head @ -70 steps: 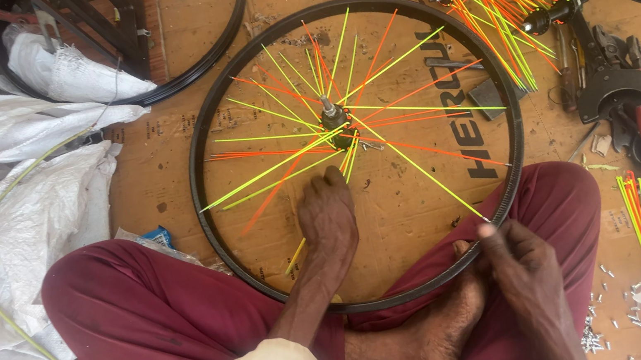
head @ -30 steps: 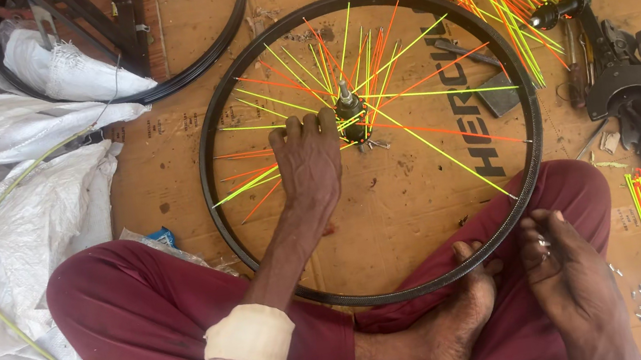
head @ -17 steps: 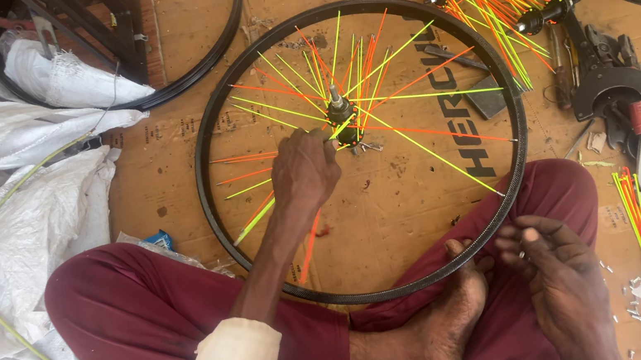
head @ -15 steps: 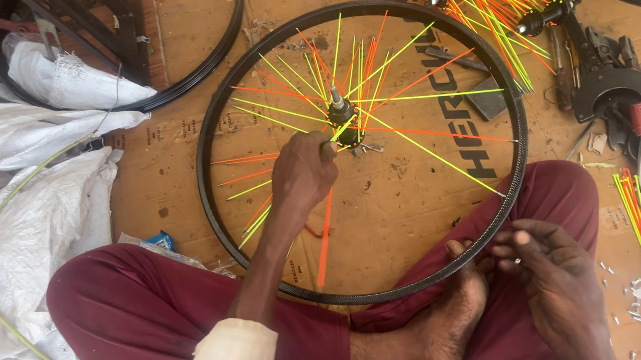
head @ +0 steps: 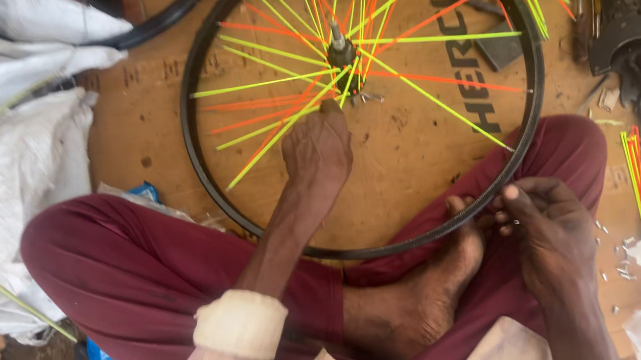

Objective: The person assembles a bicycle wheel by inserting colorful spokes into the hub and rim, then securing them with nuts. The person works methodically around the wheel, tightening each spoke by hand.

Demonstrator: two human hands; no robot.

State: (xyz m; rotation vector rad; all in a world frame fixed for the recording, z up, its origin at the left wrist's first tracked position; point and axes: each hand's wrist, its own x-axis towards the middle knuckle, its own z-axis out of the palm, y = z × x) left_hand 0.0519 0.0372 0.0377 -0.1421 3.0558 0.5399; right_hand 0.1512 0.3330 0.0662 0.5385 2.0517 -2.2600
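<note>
Black bicycle rim (head: 531, 104), laid flat on brown cardboard (head: 417, 150) before crossed legs in maroon trousers; near edge rests over a bare foot (head: 436, 289). Spokes (head: 274, 86) neon yellow and orange, meeting at the metal hub (head: 340, 52). Left hand (head: 317, 145): inside the rim, fingers curled among spokes just below the hub (exact grasp hidden). Right hand (head: 549, 227): fingertips pinched at the rim's near edge.

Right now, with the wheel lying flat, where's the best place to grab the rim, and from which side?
Probably the near arc of the rim, from the person's side beside the right hand. It lies flat on the cardboard, and no spokes attach there yet. The left hand sits inside the rim, near the hub.
</note>
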